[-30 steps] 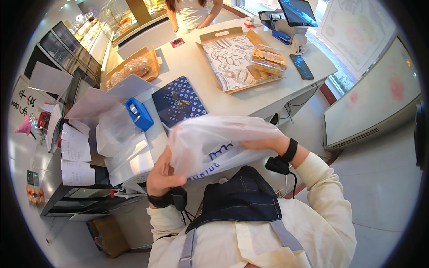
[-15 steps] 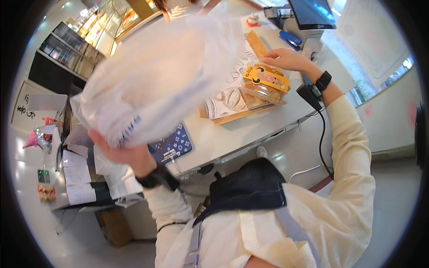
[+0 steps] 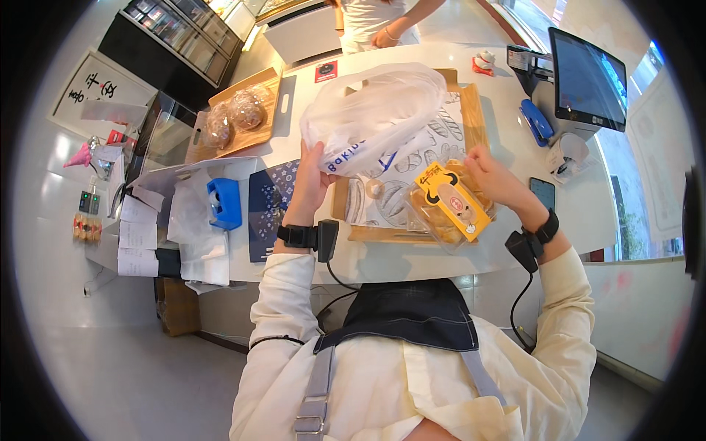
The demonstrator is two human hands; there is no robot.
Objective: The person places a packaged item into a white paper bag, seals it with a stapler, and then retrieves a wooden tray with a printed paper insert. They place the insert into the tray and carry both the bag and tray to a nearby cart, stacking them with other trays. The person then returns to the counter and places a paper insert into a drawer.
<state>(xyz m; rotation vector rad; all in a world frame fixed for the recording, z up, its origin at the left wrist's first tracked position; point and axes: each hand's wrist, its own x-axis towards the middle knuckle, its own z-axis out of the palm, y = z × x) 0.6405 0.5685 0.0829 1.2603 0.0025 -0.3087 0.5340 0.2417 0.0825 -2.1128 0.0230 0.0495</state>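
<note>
My left hand (image 3: 312, 180) is closed on the near-left rim of a white translucent plastic bag (image 3: 375, 103) with blue print, whose mouth gapes over a wooden tray (image 3: 482, 121). The tray is lined with paper (image 3: 401, 173) showing bread drawings. My right hand (image 3: 493, 176) grips the far-right side of a clear plastic pastry box (image 3: 430, 224), and some of its fingers are hidden. A yellow label with a cartoon animal wraps the box, which tilts over the tray's near-right corner, with golden pastries inside. Bag and box are apart.
A second wooden tray (image 3: 273, 121) at the back left bears wrapped round breads (image 3: 246, 109). A blue tape dispenser (image 3: 224, 204) and dark blue mat (image 3: 266, 220) lie left. Right stand a monitor (image 3: 588, 77), blue stapler (image 3: 535, 123) and phone (image 3: 543, 192). Opposite is another person (image 3: 371, 26).
The bag has come down and right from high in front of me, onto the tray's area. My right hand has taken hold of the pastry box and tilted it.
</note>
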